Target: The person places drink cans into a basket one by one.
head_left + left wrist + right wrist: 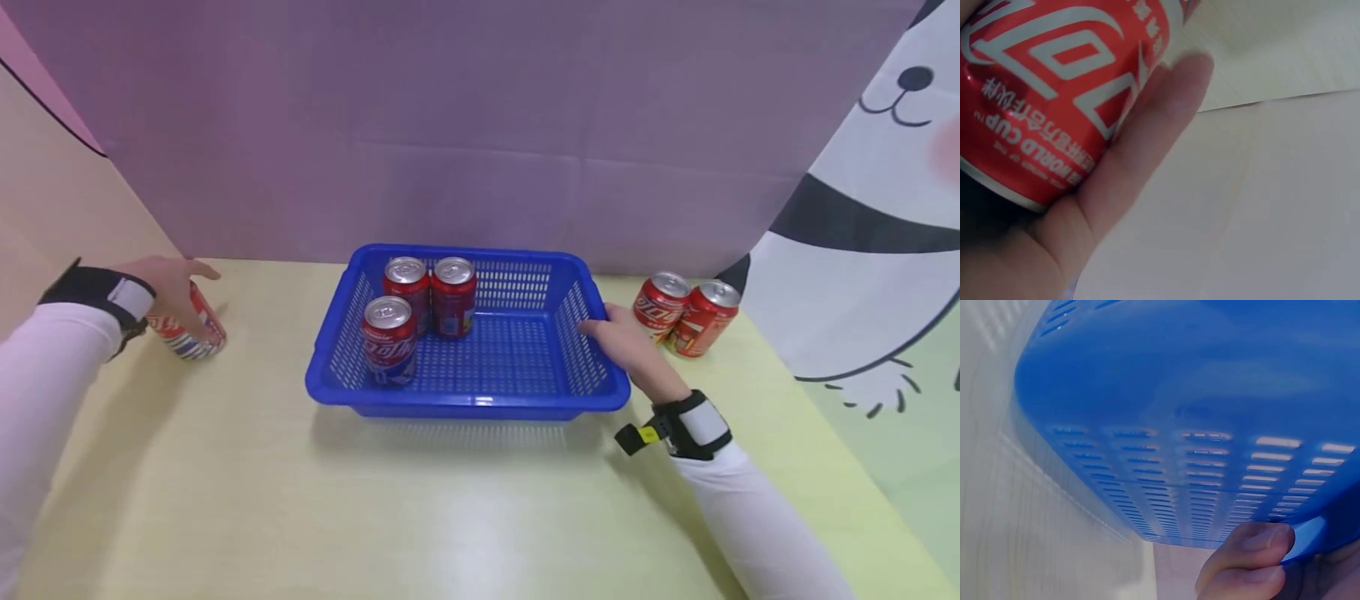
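At the far left of the head view my left hand [167, 285] holds a red drink can [207, 321], tilted, close over the table. In the left wrist view the thumb lies along the side of the can [1054, 75]; the other fingers are hidden behind it. My right hand [628, 346] grips the right rim of a blue plastic basket [480, 402], thumb over the top. From the right wrist view, curled fingers [1244, 553] show under the rim of the basket [1166, 381]. Three red cans [453, 300] stand upright in the basket's left half.
Two more red cans [660, 304] stand side by side on the table [450, 508], just beyond my right hand. A purple wall covering [465, 133] rises behind the basket. A panel with a cartoon animal [862, 292] borders the right side.
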{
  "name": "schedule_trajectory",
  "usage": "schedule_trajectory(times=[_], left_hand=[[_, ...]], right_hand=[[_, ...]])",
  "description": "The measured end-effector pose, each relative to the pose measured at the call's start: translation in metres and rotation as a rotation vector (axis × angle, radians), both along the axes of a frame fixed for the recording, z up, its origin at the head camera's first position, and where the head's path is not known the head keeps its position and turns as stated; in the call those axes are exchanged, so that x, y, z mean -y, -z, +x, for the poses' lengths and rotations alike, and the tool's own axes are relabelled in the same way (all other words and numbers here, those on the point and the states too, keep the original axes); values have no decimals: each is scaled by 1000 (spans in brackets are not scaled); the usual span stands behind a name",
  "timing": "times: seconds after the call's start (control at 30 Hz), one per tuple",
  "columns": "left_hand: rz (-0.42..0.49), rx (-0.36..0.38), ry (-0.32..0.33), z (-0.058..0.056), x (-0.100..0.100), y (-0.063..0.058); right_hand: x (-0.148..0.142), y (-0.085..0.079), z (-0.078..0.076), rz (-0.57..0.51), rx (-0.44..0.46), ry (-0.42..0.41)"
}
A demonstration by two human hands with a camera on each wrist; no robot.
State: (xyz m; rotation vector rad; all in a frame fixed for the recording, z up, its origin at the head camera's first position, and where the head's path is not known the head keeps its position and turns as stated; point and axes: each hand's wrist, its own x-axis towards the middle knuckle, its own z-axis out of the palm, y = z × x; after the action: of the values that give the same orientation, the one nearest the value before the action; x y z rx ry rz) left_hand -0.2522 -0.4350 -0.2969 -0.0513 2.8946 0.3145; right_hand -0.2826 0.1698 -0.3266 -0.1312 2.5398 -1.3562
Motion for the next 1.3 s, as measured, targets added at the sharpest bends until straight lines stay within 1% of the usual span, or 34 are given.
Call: schedule_trajectory(times=[0.13, 0.33, 0.53, 0.7, 0.8, 0.87, 0.97, 1.03, 1.1, 1.17, 1.23, 1.3], left_hand=[[14, 16, 8, 1, 2, -3], [11, 8, 30, 4, 3, -6], [18, 9, 37, 7, 2, -7], [23, -6, 40, 8, 4, -7], [27, -27, 44, 8, 3, -5], [13, -34, 71, 10, -1, -4], [-38, -62, 157, 16, -12, -7], [-77, -111, 229, 22, -23, -15], [-117, -199, 296, 28, -35, -28], [-157, -312, 365, 35, -48, -47], [-170, -431, 445, 40, -64, -68], [-186, -535, 529, 45, -82, -89]], right_hand=[[1, -2, -1, -7, 7, -8], [3, -3, -1, -7, 2, -15], [3, -2, 0, -3, -5, -16], [4, -2, 0, 6, -22, -14], [3, -2, 0, 10, -35, -9], [2, -1, 1, 12, -33, -3], [1, 0, 2, 9, -23, -6], [0, 0, 1, 21, -30, -9], [0, -1, 0, 23, -40, -17], [0, -1, -1, 24, -45, -22], [0, -1, -1, 18, -38, -24], [0, -1, -1, 15, -34, -23]])
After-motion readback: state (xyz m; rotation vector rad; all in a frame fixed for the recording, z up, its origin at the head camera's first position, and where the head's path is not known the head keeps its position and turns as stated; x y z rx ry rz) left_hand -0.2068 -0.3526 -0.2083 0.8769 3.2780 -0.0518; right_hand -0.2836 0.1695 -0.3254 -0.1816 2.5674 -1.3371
